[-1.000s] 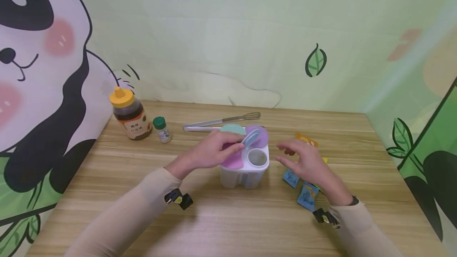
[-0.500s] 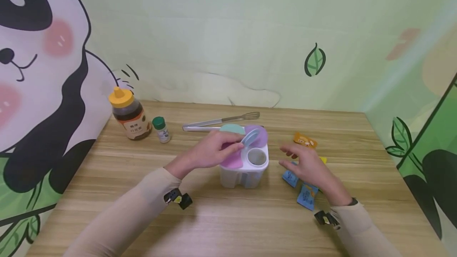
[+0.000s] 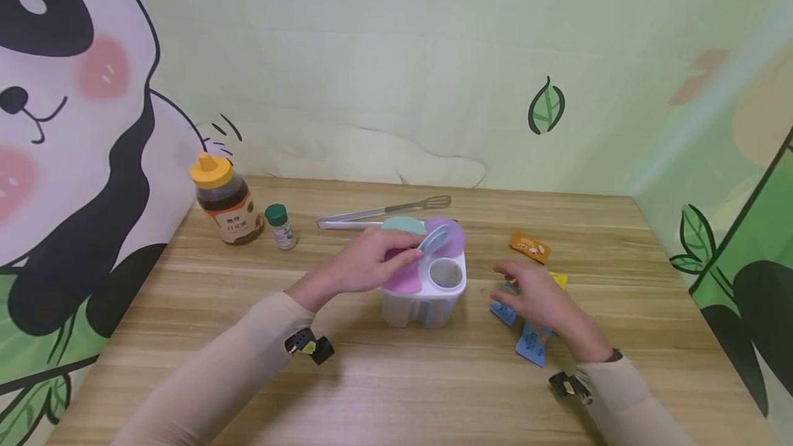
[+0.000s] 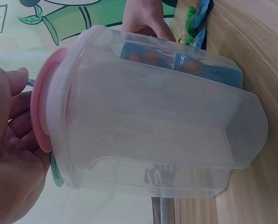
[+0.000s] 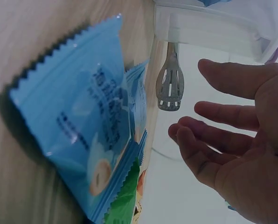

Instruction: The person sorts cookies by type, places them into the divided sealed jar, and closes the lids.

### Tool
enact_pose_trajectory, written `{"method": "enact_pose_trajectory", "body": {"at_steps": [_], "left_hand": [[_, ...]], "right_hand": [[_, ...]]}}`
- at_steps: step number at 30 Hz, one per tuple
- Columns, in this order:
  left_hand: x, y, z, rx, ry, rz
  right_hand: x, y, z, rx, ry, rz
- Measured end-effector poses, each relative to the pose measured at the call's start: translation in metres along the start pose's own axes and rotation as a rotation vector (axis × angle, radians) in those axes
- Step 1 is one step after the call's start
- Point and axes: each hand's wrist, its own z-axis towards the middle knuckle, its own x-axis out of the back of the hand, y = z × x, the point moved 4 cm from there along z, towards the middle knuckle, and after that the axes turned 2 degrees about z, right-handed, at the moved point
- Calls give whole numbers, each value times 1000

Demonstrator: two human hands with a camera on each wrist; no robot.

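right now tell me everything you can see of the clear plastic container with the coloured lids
The clear plastic four-part container stands upright on the wooden table, mid-table. Its white top carries round flip lids: pink, teal, purple and blue. The blue one is lifted, baring a round opening. The left hand rests on the pink lid, fingers at the blue one. Blue packets show through its wall.

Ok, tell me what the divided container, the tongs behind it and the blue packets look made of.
The container looks like translucent frosted plastic: packets inside show through its wall, and its flip lids are matte pastel. The tongs look like metal, grey and shiny, with a slotted tip. The blue packets look like thin printed plastic film, slightly glossy, with a zigzag-cut edge; foil lining cannot be ruled out.
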Motion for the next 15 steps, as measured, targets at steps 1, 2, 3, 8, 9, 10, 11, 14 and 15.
{"method": "enact_pose_trajectory", "body": {"at_steps": [1,2,3,8,9,10,11,14,15], "left_hand": [[0,0,0,0,0,0],[0,0,0,0,-1,1],[0,0,0,-1,-1,0],[-1,-1,0,2,-2,-3],[-1,-1,-1,5,-3,-5],[-1,-1,-1,7,-4,-7],[-1,-1,-1,9,-5,-8],[-1,-1,-1,10,-5,-7],[-1,-1,-1,9,-4,-6]], "right_hand": [[0,0,0,-5,-4,-4],[0,0,-1,-12,-9,-8],[0,0,-1,-15,-14,-13],[-3,-1,-2,-40,-58,-38],[-4,0,-3,-45,-65,-47],[-5,0,-3,-49,-70,-55],[-5,1,-4,-52,-74,-66],[-7,3,-4,-53,-75,-86],[-8,3,-5,-55,-75,-87]]}}
